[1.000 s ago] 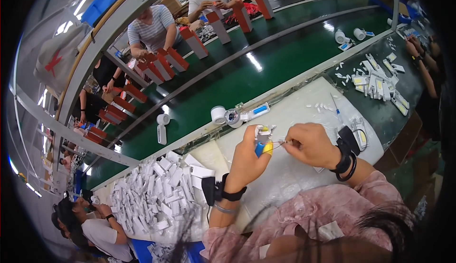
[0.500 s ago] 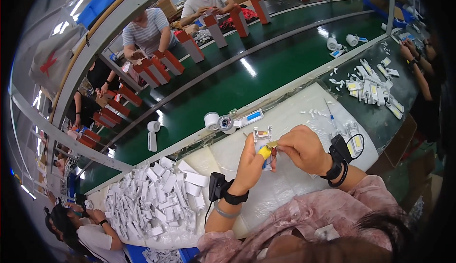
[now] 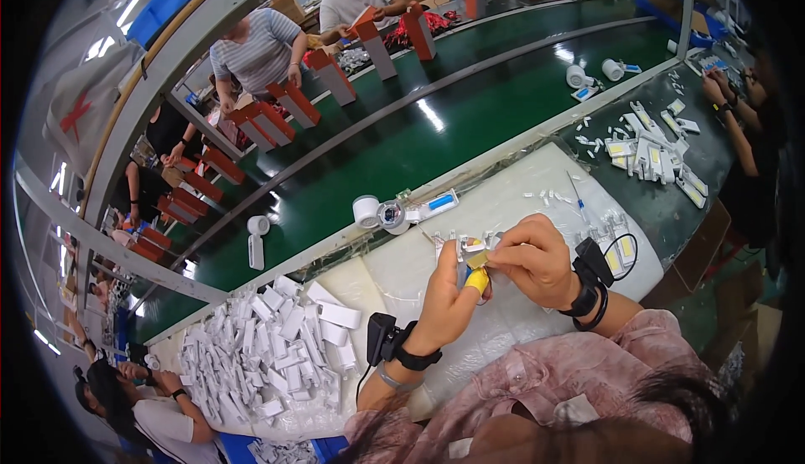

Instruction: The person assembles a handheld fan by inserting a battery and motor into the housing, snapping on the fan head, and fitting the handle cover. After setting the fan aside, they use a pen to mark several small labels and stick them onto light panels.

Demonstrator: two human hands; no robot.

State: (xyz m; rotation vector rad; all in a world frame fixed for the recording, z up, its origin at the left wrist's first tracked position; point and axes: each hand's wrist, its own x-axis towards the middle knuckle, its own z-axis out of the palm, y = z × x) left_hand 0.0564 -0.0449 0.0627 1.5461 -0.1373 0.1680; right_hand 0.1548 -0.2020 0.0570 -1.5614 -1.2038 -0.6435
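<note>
My left hand (image 3: 444, 300) is closed around a small white plastic housing (image 3: 464, 254), whose clipped end sticks up beyond the fingers. A yellow covering (image 3: 478, 279) wraps the thumb tip. My right hand (image 3: 537, 259) meets it from the right, thumb and forefinger pinching a small flat yellow panel (image 3: 477, 260) against the housing. My fingers hide most of the housing's lower part. Just beyond, a white round lamp head (image 3: 392, 216) with its inside exposed lies at the belt's edge, joined to an arm with a blue cell (image 3: 440, 202).
A large heap of white plastic casings (image 3: 260, 355) covers the left of the padded worktop (image 3: 402, 288). At right lie white parts with yellow panels (image 3: 654, 154) and a thin screwdriver (image 3: 577, 191). Across the green belt (image 3: 360, 158), orange-and-grey boxes (image 3: 333, 78) stand near several co-workers.
Both hands have shifted slightly, and the housing is now tilted differently between them. Across the belt, the striped-shirt co-worker has straightened, and another box at the far end has been lifted.
</note>
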